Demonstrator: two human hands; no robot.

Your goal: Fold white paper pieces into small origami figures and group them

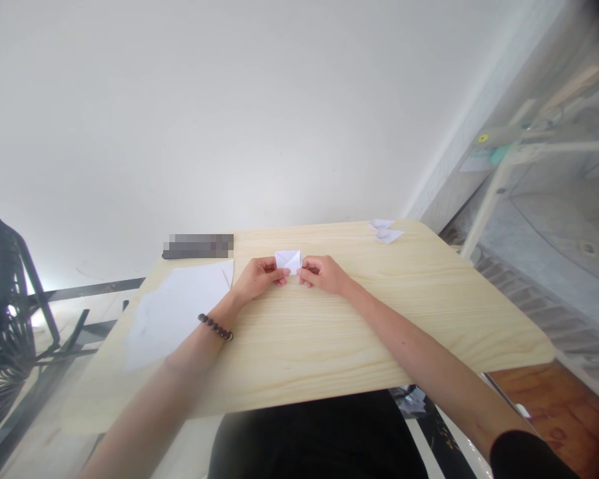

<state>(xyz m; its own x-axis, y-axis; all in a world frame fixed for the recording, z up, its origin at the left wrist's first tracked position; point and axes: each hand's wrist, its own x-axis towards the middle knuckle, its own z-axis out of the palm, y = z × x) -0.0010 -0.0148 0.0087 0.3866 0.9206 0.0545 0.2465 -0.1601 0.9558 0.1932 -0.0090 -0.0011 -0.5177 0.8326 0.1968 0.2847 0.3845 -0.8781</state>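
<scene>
A small white folded paper (288, 259) with diagonal crease lines is held up between my two hands, above the middle of the table. My left hand (260, 275) pinches its lower left part, thumb in front and fingers behind or below. At the lower right edge, my right hand (321, 273) closes thumb and fingertips on the paper's corner. The fingers behind the paper are partly hidden. A beaded bracelet circles my left wrist.
White paper sheets (180, 303) lie on the table (299, 359) at left, partly under my left forearm. A dark, blurred-out long object (198, 247) sits at the back left. Folded paper pieces (387, 235) rest at the back right. A wall stands behind.
</scene>
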